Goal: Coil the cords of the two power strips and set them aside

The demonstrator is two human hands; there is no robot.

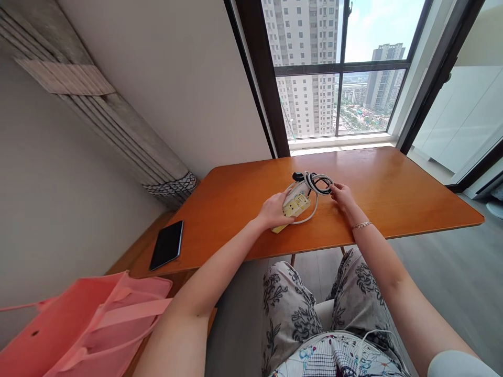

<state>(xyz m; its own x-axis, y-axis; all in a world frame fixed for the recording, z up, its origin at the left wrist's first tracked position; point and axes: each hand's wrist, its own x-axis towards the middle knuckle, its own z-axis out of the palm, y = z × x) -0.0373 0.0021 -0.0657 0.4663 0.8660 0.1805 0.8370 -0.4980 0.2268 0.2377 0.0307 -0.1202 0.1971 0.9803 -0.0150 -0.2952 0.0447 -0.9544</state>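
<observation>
A yellowed white power strip is tilted over the wooden table, in front of the window. My left hand is closed around its near end. Coiled white and black cables lie bunched at the strip's far end, and a black plug shows at their left. My right hand pinches the right side of the coil between thumb and fingers. One loop of white cable hangs down beside the strip's right side. Whether the strip rests on the tabletop, I cannot tell.
A black tablet lies at the table's left end. Closer to me on the left stands a pink bag with straps. A grey curtain hangs along the wall, and the window is behind the table.
</observation>
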